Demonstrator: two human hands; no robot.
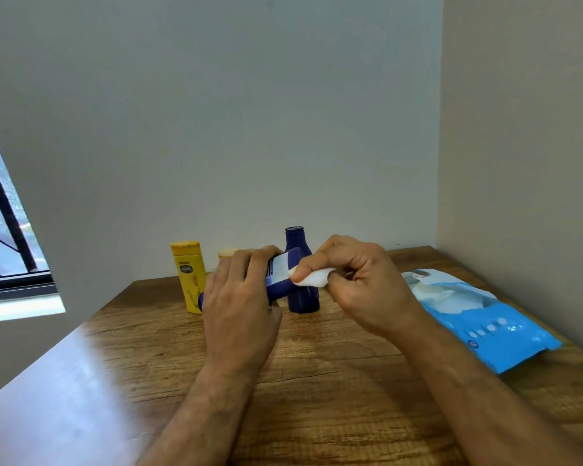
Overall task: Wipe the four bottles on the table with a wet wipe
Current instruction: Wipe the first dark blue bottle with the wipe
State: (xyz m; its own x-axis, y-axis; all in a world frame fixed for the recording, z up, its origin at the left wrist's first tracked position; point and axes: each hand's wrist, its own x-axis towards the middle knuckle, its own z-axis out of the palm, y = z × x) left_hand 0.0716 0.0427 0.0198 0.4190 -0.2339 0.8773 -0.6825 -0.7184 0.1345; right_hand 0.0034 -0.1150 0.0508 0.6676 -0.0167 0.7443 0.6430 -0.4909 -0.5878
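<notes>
- Tabletop (pixel 334 391): brown wood grain, set into a corner of the room; strong glare washes out its near left part.
- Walls: plain, pale grey behind, beige on the right side; they meet in the corner behind the tabletop.
- Window (pixel 4 230): at far left, dark frame with bars; a bright sill below it.
- Left hand (pixel 239 307): grip closed round a dark blue bottle (pixel 281 274), held tilted above the tabletop, its white label facing up.
- Right hand (pixel 360 284): grip pinched tight on a white wipe (pixel 312 277), which is pressed against the upper end of the held bottle.
- Second blue bottle (pixel 300 264): upright at the back of the tabletop, directly behind the hands.
- Yellow bottle (pixel 189 277): upright, left of the hands, near the back wall.
- Fourth bottle (pixel 228 253): only a pale yellow cap shows above the left hand; the rest is hidden.
- Wipe pack (pixel 485 317): blue and white, lying flat on the right side of the tabletop, near the right wall; flap open at its far end.
</notes>
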